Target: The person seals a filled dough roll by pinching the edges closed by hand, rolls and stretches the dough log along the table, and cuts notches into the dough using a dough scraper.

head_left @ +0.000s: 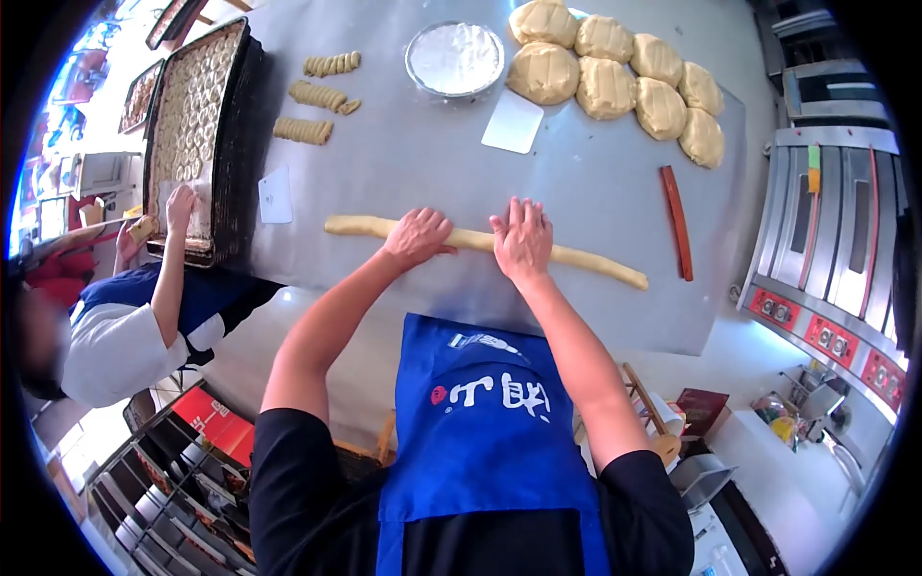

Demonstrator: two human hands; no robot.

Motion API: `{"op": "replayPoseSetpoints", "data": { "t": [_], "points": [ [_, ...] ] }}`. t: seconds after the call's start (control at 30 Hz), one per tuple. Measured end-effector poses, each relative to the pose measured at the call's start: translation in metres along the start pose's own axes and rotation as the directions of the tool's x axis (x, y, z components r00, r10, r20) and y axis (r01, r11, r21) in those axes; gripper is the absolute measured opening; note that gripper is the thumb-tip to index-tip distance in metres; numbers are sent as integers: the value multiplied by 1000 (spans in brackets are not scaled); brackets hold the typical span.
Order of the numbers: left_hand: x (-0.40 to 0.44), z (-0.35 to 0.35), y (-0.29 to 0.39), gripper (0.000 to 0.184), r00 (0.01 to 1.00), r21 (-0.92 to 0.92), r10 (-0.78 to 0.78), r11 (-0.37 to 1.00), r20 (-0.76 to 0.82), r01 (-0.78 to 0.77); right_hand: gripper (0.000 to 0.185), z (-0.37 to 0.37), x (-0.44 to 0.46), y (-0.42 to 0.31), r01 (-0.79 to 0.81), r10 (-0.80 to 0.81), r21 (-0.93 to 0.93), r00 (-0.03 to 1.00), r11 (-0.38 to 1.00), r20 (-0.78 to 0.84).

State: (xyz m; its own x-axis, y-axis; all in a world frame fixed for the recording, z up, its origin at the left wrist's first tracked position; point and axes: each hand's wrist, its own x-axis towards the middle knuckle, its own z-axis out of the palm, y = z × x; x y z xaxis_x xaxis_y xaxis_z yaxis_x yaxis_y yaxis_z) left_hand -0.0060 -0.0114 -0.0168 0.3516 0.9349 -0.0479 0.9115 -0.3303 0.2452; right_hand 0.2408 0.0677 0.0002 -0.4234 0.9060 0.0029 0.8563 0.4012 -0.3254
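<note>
A long rope of dough lies across the metal table, slanting slightly down to the right. My left hand rests palm down on its left half, fingers laid over the dough. On the right half, my right hand presses flat with its fingers stretched forward. Both ends of the rope stick out past my hands, and the dough under my palms is hidden. Beyond my right hand lies a white dough scraper. A thin reddish-brown stick is to the right of the rope.
Several big dough lumps sit at the back right beside a bowl of white flour. Sliced dough rolls and another scraper lie left. A co-worker's hand is at a tray of dough pieces. Ovens stand right.
</note>
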Motion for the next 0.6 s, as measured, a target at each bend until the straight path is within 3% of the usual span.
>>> {"op": "replayPoseSetpoints", "data": {
  "t": [0.17, 0.33, 0.4, 0.43, 0.53, 0.6],
  "points": [
    [-16, -12, -18, 57, 999, 66, 12, 998, -51, -8, 58, -7, 3, 11, 11, -12, 40, 1000, 999, 4],
    [-18, -9, -26, 59, 999, 15, -28, 1000, 47, 27, 58, -16, 9, 8, 18, -20, 90, 1000, 996, 22],
    [-30, -12, -35, 60, 999, 36, -48, 998, -15, 49, 61, -13, 6, 6, 0, -3, 113, 1000, 994, 30],
    [-36, -13, -39, 60, 995, 54, -55, 997, -80, 60, 61, -12, 4, 9, 13, -14, 90, 1000, 996, 17],
    [-35, -15, -42, 59, 992, 15, -125, 992, 24, 124, 61, -5, -1, 7, 45, -44, 27, 999, 999, -10],
    [-39, -27, -43, 58, 994, -5, -110, 994, -5, 110, 61, -4, 2, 7, 65, -66, -27, 998, 998, -23]
  ]
}}
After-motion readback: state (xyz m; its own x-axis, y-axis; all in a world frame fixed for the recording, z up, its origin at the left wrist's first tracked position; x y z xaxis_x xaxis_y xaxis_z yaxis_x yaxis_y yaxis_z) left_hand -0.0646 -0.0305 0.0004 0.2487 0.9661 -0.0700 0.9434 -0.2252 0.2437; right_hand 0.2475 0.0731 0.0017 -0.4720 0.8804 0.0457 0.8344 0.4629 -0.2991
